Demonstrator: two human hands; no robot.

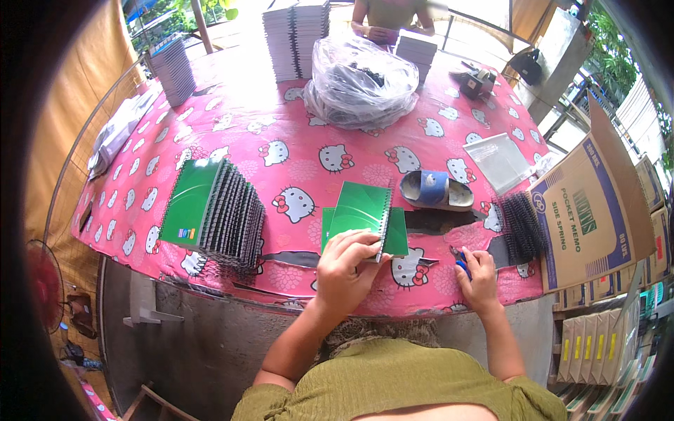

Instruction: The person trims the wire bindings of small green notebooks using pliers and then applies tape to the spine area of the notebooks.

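Note:
A green spiral notebook [360,205] lies tilted on the table in front of me, its black coil along the right edge. My left hand [349,270] grips its near end, fingers over the cover and thumb by the coil. Under it another green cover [398,235] sticks out on both sides. To the right, my right hand [479,279] is closed around small blue-handled pliers [460,259], low over the table's near edge; their jaws point away from me. A tall stack of green spiral notebooks [203,203] stands to my left.
A blue slipper [434,190] lies beyond the notebook. Black coils [521,228] are piled against an open cardboard box [597,210] at right. A clear plastic bag [361,84], notebook stacks [296,42] and a person [392,19] are at the far side. The pink table cover [302,175] is torn.

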